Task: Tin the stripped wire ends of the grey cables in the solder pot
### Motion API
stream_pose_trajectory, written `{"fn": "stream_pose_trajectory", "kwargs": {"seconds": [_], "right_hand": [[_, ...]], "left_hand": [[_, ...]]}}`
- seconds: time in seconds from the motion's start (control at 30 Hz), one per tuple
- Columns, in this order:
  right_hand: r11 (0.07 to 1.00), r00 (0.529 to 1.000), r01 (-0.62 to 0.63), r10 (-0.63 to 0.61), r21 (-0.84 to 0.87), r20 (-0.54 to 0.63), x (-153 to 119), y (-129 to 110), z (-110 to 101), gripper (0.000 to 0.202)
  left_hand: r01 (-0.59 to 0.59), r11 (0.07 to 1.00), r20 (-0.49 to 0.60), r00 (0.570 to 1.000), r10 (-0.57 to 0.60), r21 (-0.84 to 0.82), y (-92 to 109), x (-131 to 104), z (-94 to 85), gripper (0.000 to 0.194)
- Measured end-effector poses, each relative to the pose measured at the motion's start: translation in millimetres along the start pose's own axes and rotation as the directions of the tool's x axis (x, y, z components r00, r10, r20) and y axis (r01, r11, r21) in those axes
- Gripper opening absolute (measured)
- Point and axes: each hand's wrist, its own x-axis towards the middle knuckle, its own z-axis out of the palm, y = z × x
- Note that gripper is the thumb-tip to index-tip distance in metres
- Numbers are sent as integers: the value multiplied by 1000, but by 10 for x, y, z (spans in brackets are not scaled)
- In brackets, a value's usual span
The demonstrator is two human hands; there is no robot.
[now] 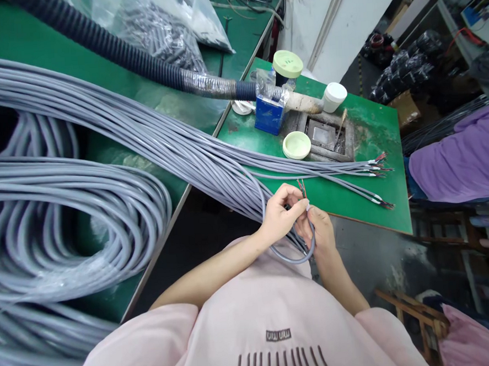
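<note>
A looped grey cable is held between my two hands in front of my body. My left hand pinches the cable's end, where thin red and dark wires stick up past the fingers. Just below that end, my right hand is closed round the cable. Behind the hands, several grey cables lie across the green table, their stripped ends showing red and dark wires. Other cables of the bundle run back to the left.
Coiled grey cable fills the left table. A dark flexible hose leads to a nozzle beside a metal-framed pot. Nearby stand a blue box, a green-lidded jar, a white tub and a shallow pale dish. A person in purple is at right.
</note>
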Motion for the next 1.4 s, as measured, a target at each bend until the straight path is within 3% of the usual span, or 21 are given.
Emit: {"fn": "stream_pose_trajectory", "kwargs": {"seconds": [0.13, 0.4, 0.83, 1.13, 1.27, 1.4], "right_hand": [[1000, 1000, 19, -19, 12, 2, -4, 15, -3, 36], [998, 998, 68, -68, 7, -7, -18, -20, 50, 33], [999, 999, 39, -40, -31, -2, 5, -25, 49, 34], [997, 998, 62, -62, -40, -19, 4, -34, 69, 33], [981, 997, 46, -55, -189, -48, 35, -113, -18, 28], [933, 999, 34, -29, -358, 20, 97, -288, -57, 27]], "left_hand": [[34, 998, 30, 999, -33, -54, -1, 6, -8, 24], [-18, 995, -94, 995, 8, -102, -37, -9, 16, 21], [108, 975, -104, 986, -130, -196, 90, 51, 40, 24], [110, 979, -101, 986, -129, -171, 126, 71, 0, 26], [121, 986, -98, 986, -133, -117, 62, 28, -36, 22], [122, 992, -38, 992, -123, -36, -7, -37, -63, 17]]}}
